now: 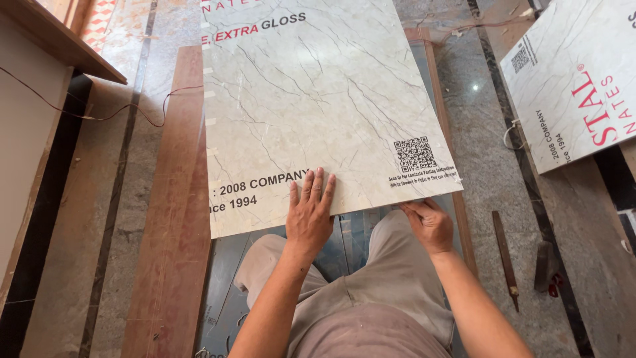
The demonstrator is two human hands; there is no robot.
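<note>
A large marble-patterned laminate sheet (318, 99) with printed lettering and a square code lies flat in front of me, over a darker glossy sheet (351, 232). My left hand (310, 211) presses flat on the sheet's near edge, fingers spread. My right hand (429, 224) curls around the near edge close to the right corner, fingers tucked under it. My knees in beige trousers are just below the edge.
A long brown wooden board (175, 219) lies along the left of the sheet. A second marble-patterned sheet (576, 86) lies at the upper right. A file with a wooden handle (505, 258) and another small tool (546, 268) rest on the stone floor at right. A wooden cabinet (33, 99) stands at left.
</note>
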